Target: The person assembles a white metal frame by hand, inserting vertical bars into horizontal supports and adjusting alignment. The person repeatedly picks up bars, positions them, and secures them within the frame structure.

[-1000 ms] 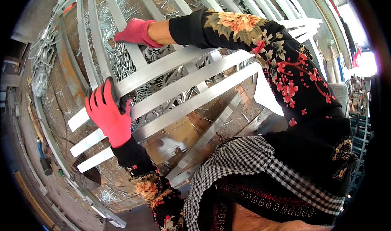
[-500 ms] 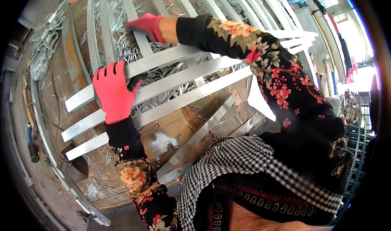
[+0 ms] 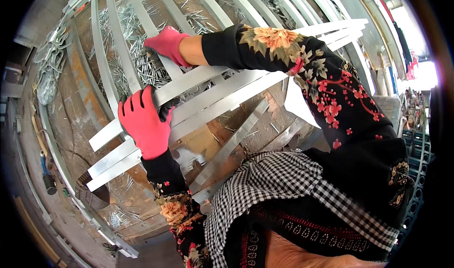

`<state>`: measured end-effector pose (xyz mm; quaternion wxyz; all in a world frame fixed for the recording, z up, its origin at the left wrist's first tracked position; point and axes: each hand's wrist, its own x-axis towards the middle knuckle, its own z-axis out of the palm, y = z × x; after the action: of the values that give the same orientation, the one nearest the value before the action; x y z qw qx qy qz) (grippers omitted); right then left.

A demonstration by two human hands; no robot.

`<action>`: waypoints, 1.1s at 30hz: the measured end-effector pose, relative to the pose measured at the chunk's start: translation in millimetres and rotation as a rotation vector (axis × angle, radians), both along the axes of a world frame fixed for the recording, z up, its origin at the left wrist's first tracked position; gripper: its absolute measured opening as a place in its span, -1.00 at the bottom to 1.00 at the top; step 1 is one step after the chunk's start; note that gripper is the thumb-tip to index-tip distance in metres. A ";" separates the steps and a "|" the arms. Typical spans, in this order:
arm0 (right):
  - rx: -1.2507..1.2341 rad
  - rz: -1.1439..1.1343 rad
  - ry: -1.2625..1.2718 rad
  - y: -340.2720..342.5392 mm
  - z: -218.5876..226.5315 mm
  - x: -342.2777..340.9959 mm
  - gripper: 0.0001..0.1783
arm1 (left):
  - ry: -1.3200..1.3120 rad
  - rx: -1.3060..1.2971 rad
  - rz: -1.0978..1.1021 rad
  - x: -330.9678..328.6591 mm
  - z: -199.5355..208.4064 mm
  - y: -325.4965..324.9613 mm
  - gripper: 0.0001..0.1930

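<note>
Both my hands wear red gloves with dark fingertips. My left hand [image 3: 145, 123] is closed over the upper of three pale metal bars [image 3: 191, 84], its fingers over the far edge and its thumb on the near side. Beside it lie the middle metal bar [image 3: 111, 157] and the nearest metal bar [image 3: 116, 171], close together and slanting up to the right. My right hand [image 3: 166, 46] is closed at a lengthwise metal slat [image 3: 142, 15], beside a heap of loose nails [image 3: 137, 45]. Its fingertips are partly hidden, and what they hold I cannot make out.
Several more slats run away across the worktable [image 3: 142, 216]. A loose metal bar [image 3: 231, 142] lies in front of me. Tangled metal pieces in clear plastic [image 3: 49, 74] and a hammer [image 3: 46, 173] are at the left. Stacked bars [image 3: 350, 31] jut out on the right.
The two nearest bars have come closer together, and the bars' left ends have shifted right. My left hand has moved right with them. The right hand stays by the nails; the view has turned slightly.
</note>
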<state>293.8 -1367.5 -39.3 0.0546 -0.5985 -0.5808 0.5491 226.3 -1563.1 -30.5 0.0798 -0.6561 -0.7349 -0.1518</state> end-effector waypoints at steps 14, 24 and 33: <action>0.112 0.019 0.098 -4.3 -10.7 -3.0 -0.37 | -0.006 0.085 -0.045 -3.7 -3.0 1.7 -0.32; 0.212 0.066 0.001 12.9 -30.9 -3.7 -0.40 | 0.101 -0.055 0.008 10.4 -5.4 17.5 -0.35; 0.162 0.082 0.030 14.8 -28.9 10.0 -0.37 | 0.067 -0.174 -0.102 1.8 -7.5 39.2 -0.39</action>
<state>303.9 -1352.7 -68.2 0.0892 -0.5595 -0.6465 0.5109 228.1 -1523.8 -38.0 0.0395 -0.7019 -0.7079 -0.0692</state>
